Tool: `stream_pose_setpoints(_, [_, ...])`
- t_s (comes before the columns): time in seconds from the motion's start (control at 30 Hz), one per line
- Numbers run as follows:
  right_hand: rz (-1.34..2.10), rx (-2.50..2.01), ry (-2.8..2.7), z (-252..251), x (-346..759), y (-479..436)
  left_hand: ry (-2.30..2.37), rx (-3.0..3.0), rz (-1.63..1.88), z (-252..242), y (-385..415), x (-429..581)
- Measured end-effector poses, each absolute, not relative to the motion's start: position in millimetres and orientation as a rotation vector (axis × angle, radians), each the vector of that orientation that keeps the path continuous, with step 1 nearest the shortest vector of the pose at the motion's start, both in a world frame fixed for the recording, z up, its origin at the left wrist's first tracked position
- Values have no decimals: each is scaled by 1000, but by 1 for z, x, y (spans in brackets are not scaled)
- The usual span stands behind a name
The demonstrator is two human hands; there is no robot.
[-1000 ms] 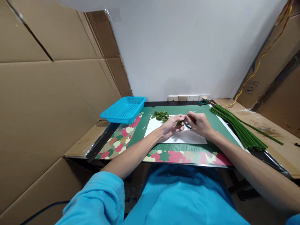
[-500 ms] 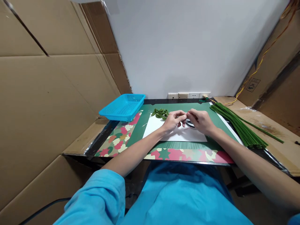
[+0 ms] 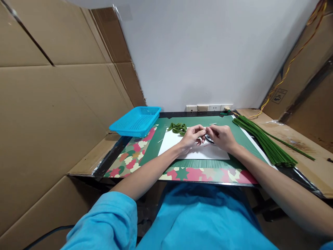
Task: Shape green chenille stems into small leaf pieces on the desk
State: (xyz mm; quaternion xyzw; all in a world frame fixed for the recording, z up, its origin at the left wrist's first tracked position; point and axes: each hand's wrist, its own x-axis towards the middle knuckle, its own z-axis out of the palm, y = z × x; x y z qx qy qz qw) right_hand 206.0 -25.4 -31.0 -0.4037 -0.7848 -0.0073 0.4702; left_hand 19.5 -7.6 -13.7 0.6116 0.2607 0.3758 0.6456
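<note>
My left hand [image 3: 193, 136] and my right hand [image 3: 220, 135] meet fingertip to fingertip above a white sheet [image 3: 169, 146]. Both pinch at the same spot; whatever lies between the fingers is too small or hidden to make out. Under my right fingers a dark, shiny-rimmed object [image 3: 208, 139] rests on the sheet, mostly covered. A thin red line shows on the paper beside it. Just beyond my left hand lies a small heap of bent green fuzzy stems [image 3: 178, 128], like pipe cleaners.
A blue perforated basket [image 3: 137, 121] stands at the table's back left. On the right lies a bundle of long straight green fuzzy stems [image 3: 267, 144]. Cardboard walls [image 3: 65, 104] enclose the left side, and wall sockets [image 3: 203, 108] sit behind the table. A yellow cord hangs at right.
The view has tilted slightly, so the table sits a little lower in the picture. Both hands stay together, fingertips still pinched, with only small finger movement.
</note>
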Motion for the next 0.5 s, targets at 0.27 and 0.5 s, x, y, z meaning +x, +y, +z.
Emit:
stream_pose_setpoints(0.27, [-55, -947, -1974, -27, 209, -24, 639, 1382, 885, -13, -7, 21])
stream_pose_setpoints(0.5, [-91, -954, -1937, -28, 209, -22, 690, 1386, 898, -14, -6, 20])
